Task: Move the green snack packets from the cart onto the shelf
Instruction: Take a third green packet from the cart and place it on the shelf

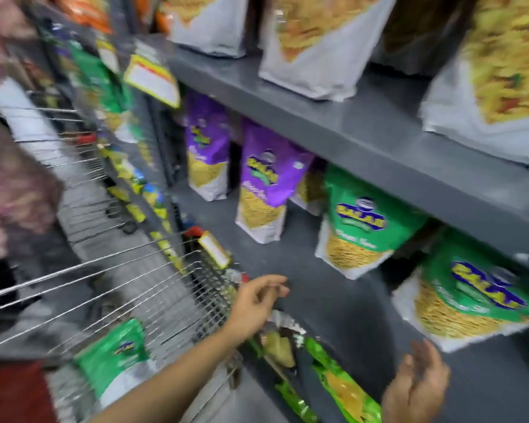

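Observation:
A green snack packet [117, 361] lies in the wire cart [129, 288] at the lower left. Two green packets stand on the grey shelf [333, 300]: one [361, 224] in the middle, another [476, 297] tilted at the right. My left hand [257, 303] hovers over the cart's right edge, fingers apart and holding nothing. At the lower right, my right hand [415, 389] is open and empty in front of the shelf. The frame is blurred.
Purple packets [263, 184] stand on the same shelf to the left of the green ones. White packets [315, 41] fill the shelf above. Green packets [342, 386] hang along the shelf below. Another person's sleeve [10, 190] is at the far left.

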Demonstrator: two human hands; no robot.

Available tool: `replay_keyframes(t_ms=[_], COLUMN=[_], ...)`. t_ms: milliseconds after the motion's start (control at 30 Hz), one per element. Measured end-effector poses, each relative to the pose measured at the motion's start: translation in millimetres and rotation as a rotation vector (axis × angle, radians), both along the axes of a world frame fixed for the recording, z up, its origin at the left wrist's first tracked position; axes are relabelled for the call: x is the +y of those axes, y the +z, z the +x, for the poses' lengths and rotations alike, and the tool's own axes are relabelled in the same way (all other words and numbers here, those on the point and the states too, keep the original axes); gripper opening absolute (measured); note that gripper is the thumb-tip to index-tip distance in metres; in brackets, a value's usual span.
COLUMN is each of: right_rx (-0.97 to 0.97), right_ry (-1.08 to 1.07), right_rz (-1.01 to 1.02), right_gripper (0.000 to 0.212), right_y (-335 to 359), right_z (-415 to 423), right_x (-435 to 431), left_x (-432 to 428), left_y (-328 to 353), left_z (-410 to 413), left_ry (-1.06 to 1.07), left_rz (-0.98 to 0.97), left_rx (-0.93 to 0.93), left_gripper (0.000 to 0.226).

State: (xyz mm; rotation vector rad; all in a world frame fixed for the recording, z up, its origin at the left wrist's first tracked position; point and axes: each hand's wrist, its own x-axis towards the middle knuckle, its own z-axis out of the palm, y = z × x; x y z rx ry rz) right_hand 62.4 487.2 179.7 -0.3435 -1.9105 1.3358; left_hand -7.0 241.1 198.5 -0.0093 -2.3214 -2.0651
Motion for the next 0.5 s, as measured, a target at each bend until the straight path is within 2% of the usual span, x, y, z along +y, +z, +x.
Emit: replay_keyframes(t_ms=[100, 233, 333, 433, 500], right_rx=[-0.027, -0.178, -0.447, -0.815, -0.999], right_ry=[0.302, 0.657, 0.935, 1.26, 1.358], right_rz=[0.019, 0.188, 0.417, 0.675, 0.739], right_gripper=[0.032, 0.034, 0.044, 0.058, 0.05], right_y=[-1, -7, -33, -73, -109], right_z=[-17, -37, -48, -62, -76], right_x=[-83, -209, -300, -369, -401], left_x=[-113, -236, -290, -317, -330], left_y=[-14, -61, -93, -109, -134], left_z=[23, 63, 102, 131, 142], left_ry=[0.318, 0.656, 0.846, 0.958, 1.007], left_rz=[-0.002, -0.036, 0.075, 0.194, 0.192], left_rx=[-0.066, -0.286, -0.546, -0.678, -0.795], left_gripper=[0.026, 0.023, 0.013, 0.004, 0.021])
